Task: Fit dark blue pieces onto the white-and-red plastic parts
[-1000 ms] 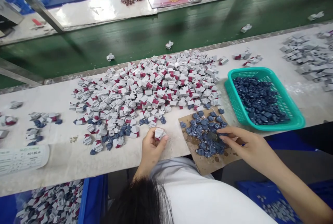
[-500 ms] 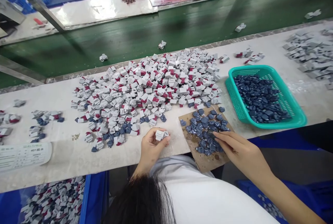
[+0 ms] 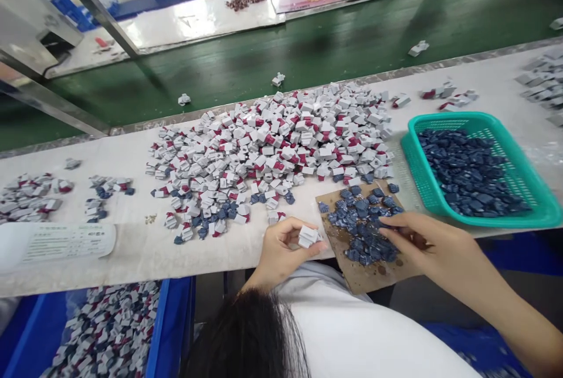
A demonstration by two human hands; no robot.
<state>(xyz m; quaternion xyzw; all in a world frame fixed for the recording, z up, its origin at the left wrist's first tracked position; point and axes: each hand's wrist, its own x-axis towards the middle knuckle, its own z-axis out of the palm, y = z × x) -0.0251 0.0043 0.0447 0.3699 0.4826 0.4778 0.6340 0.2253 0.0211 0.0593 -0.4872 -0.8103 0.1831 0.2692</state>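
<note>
My left hand (image 3: pixel 278 254) is closed around a light grey plastic block (image 3: pixel 309 237), held between thumb and fingers over the table's front edge. Just right of it lies a brown cardboard sheet (image 3: pixel 341 240) with a heap of small dark blue plastic pieces (image 3: pixel 361 208). Over the right side of that heap, my right hand (image 3: pixel 428 244) pinches with thumb and forefinger at a dark blue piece, mostly hidden by the fingertips. Behind both hands spreads a large pile of grey blocks (image 3: pixel 272 138), many with dark red parts and some with dark blue ones.
A green basket (image 3: pixel 543 205) of dark blue pieces stands at right. A white bottle (image 3: pixel 88 241) lies at left near small groups of blocks. Beyond the table runs a green belt (image 3: pixel 229 67) with scattered blocks. A blue bin (image 3: pixel 165 319) of assembled blocks sits below the table.
The view has swung left, so the scene appears farther right. My left hand has brought the grey block closer to the cardboard and tilted it. My right hand stays at the dark blue heap.
</note>
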